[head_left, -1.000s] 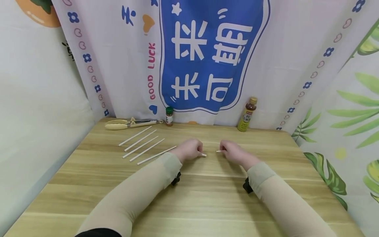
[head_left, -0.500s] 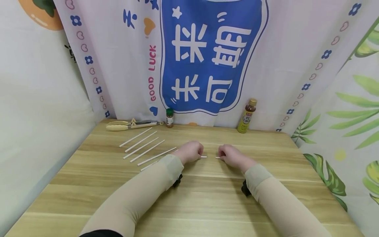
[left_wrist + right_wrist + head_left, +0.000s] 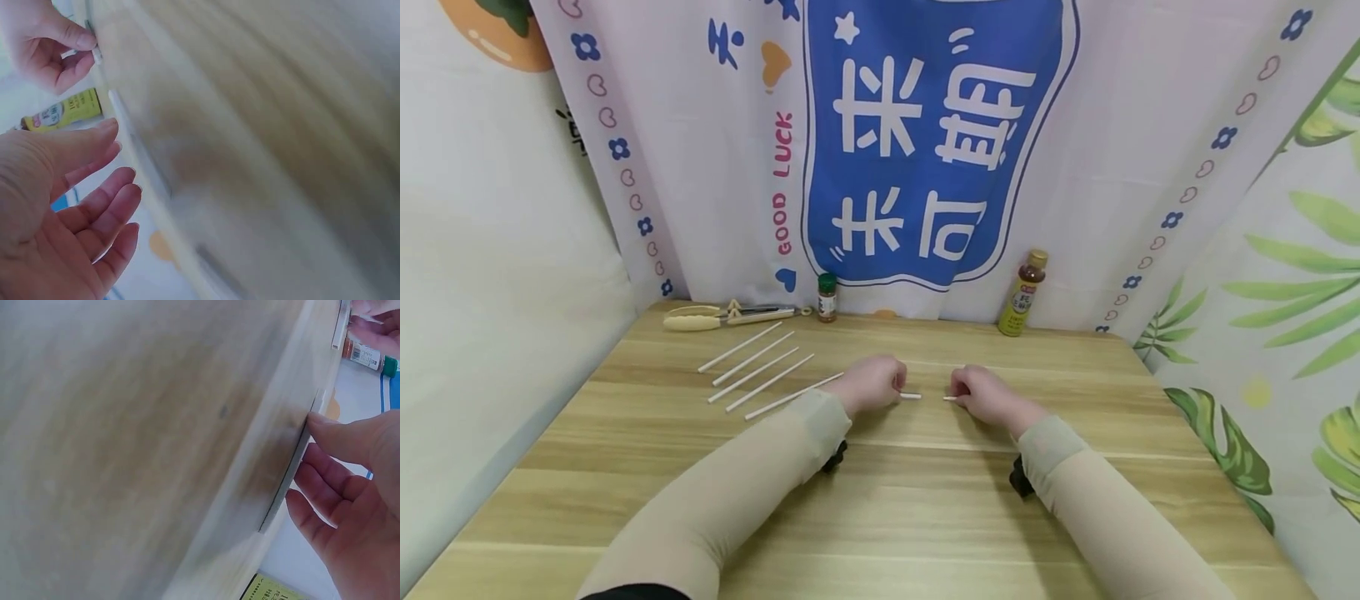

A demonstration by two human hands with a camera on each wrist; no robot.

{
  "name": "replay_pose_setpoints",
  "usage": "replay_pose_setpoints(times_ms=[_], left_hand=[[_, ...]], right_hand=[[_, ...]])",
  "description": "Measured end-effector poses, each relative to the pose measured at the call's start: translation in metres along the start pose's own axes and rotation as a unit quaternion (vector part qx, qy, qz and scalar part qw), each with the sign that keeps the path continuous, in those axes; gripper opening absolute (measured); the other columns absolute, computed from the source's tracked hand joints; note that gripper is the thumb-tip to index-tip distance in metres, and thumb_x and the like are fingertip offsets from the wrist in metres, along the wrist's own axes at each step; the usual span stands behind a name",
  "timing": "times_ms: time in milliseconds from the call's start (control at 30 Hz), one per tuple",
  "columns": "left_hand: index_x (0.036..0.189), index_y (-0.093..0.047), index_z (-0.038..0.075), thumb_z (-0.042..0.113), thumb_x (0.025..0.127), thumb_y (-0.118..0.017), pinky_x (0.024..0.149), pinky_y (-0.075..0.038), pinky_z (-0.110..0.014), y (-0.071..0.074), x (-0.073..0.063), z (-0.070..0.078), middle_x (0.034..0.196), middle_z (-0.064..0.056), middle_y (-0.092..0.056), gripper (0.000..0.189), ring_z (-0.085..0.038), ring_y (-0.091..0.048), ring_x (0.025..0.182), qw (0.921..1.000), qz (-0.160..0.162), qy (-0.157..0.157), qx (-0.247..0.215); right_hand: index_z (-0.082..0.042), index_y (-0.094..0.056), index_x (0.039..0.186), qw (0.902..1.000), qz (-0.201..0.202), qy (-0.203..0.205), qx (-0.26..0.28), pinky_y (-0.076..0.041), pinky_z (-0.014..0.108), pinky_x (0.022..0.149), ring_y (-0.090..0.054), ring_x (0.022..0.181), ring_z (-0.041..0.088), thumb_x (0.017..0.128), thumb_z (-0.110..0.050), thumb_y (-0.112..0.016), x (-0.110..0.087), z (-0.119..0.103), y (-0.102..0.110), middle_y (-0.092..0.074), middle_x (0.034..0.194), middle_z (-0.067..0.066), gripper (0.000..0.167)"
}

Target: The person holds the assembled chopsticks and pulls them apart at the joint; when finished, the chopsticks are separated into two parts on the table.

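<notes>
In the head view my left hand (image 3: 874,383) is over the middle of the table, beside a white chopstick (image 3: 912,396) whose end shows past the fingers. The left wrist view has its thumb and fingers spread and loosely bent, with a gap between them; that chopstick (image 3: 122,114) lies on the table just beyond the fingertips. Across from it, my right hand (image 3: 988,394) pinches another white chopstick (image 3: 286,478), thumb on one side and fingers on the other, low at the tabletop. The two chopsticks' near ends face each other, a short space apart.
Several white chopsticks (image 3: 769,381) lie slanted in a row on the left, partly behind my left sleeve. Tongs with cream handles (image 3: 694,318), a small green-capped jar (image 3: 827,300) and a yellow-labelled bottle (image 3: 1018,304) are along the table's back edge, before a printed curtain (image 3: 715,183).
My left hand has shifted a little leftward, uncovering more of its chopstick. My right hand came slightly nearer with its chopstick over the last second, bringing the two chopstick ends about level.
</notes>
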State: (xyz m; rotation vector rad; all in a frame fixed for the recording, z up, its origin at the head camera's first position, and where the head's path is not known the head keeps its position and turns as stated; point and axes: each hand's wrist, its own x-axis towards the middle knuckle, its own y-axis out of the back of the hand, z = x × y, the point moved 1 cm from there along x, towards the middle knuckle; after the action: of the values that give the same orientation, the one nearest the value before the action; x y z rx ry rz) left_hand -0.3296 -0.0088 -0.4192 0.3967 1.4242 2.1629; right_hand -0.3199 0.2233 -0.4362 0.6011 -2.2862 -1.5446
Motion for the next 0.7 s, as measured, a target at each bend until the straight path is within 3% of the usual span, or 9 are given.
replay_pose_setpoints(times_ms=[167, 333, 467, 700], left_hand=[[0.094, -0.066, 0.01, 0.006, 0.087, -0.067, 0.073, -0.048, -0.035, 0.025, -0.025, -0.015, 0.088, 0.001, -0.061, 0.007, -0.017, -0.056, 0.079, 0.9996, -0.006, 0.027, -0.01], [0.083, -0.062, 0.009, 0.0, 0.084, -0.063, 0.066, -0.046, -0.036, 0.044, -0.054, -0.04, 0.078, -0.002, -0.058, 0.01, -0.02, -0.054, 0.072, 0.9981, 0.014, 0.06, 0.001], [0.074, -0.059, 0.012, -0.004, 0.077, -0.059, 0.06, -0.043, -0.035, 0.048, -0.074, -0.056, 0.071, -0.002, -0.056, 0.016, -0.02, -0.052, 0.065, 0.9962, 0.01, 0.084, 0.021], [0.072, -0.057, 0.012, -0.004, 0.072, -0.062, 0.055, -0.042, -0.034, 0.045, -0.097, -0.061, 0.067, -0.001, -0.056, 0.017, -0.018, -0.049, 0.06, 0.9961, -0.012, 0.072, 0.05]], right_hand=[[-0.009, -0.058, 0.082, 1.0, -0.004, -0.005, 0.001, -0.043, 0.035, 0.069, -0.048, 0.075, 0.017, 0.086, 0.005, -0.069, 0.0, 0.002, 0.0, -0.052, 0.078, 0.002, 0.017], [-0.009, -0.058, 0.083, 0.9998, -0.005, -0.011, 0.013, -0.043, 0.035, 0.069, -0.048, 0.075, 0.018, 0.087, 0.005, -0.068, 0.0, 0.003, 0.001, -0.051, 0.078, 0.002, 0.017], [-0.009, -0.058, 0.084, 0.9999, -0.005, -0.007, 0.01, -0.042, 0.035, 0.068, -0.048, 0.074, 0.018, 0.086, 0.005, -0.069, 0.001, 0.005, 0.002, -0.051, 0.078, 0.002, 0.017], [-0.008, -0.059, 0.084, 0.9999, -0.01, -0.003, 0.006, -0.042, 0.034, 0.067, -0.047, 0.073, 0.017, 0.086, 0.004, -0.069, 0.003, 0.005, 0.004, -0.051, 0.077, 0.002, 0.016]])
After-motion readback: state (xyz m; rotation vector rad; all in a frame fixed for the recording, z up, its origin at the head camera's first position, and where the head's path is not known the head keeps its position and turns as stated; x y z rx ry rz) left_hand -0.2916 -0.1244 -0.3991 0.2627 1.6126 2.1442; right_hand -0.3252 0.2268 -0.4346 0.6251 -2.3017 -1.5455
